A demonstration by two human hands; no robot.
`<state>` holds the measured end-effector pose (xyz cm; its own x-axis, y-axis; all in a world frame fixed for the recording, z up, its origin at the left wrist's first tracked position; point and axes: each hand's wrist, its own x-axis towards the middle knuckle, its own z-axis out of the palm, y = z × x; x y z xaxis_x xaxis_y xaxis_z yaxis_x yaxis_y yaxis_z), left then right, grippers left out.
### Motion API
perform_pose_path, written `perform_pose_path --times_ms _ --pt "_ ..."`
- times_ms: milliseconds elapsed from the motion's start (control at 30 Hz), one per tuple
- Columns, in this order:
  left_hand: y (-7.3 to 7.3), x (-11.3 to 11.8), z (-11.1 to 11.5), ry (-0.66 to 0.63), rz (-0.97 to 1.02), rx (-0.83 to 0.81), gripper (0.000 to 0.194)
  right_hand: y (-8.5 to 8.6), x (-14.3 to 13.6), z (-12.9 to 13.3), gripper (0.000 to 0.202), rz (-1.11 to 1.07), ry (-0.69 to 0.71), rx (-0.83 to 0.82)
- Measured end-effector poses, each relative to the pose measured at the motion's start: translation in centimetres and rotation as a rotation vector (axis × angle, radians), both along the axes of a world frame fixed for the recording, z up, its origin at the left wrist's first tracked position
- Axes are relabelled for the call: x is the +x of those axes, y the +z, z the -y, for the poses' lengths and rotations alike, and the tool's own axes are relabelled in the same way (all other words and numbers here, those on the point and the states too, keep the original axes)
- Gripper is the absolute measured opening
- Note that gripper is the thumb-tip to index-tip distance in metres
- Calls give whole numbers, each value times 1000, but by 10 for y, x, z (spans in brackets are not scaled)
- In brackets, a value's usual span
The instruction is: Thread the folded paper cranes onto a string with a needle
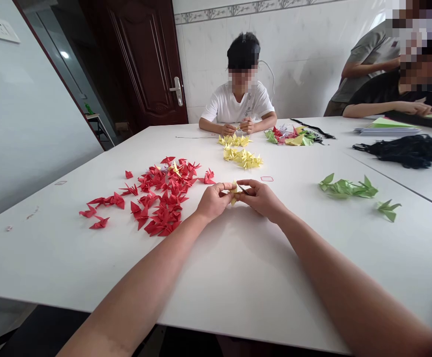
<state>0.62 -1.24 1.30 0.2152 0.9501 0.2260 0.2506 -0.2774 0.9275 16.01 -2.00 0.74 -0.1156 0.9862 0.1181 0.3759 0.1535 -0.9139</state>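
Observation:
Over the middle of the white table (216, 267) my left hand (212, 202) pinches a small folded yellow paper crane (234, 191), partly hidden by the fingers. My right hand (263, 199) is closed on a thin dark pointed tool (243, 189), its tip close to the yellow paper; its exact kind is too small to tell. A heap of red paper cranes (164, 198) lies to the left of my left hand, with a lone red crane (207, 176) just beyond it. Green paper cranes (350, 188) rest over to the right.
Yellow cranes (243, 156) lie in rows before a person (238, 106) seated opposite. Mixed-colour cranes (290, 135), a stack of paper (387, 128) and a bundle of black cords (411, 150) are farther right, near two more people. A seam crosses the table there.

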Motion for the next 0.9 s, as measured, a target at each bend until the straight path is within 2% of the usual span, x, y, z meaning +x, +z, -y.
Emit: perform_pose_path --times_ms 167,333,433,533,700,900 --pt "-3 1 -1 14 40 -40 28 3 0 0 53 -73 -29 -122" --pt "-9 1 -3 -71 43 -81 26 6 2 1 50 -137 9 -235" --pt "-10 0 -3 -111 42 -75 24 7 2 2 42 -132 9 -250" --pt "-8 0 -1 -138 46 -72 31 9 2 3 35 -130 10 -264" --pt "1 0 5 -81 23 -155 46 8 4 3 23 -124 25 -269" --pt "-2 0 3 -82 -22 -125 40 4 8 0 19 -91 36 -260"
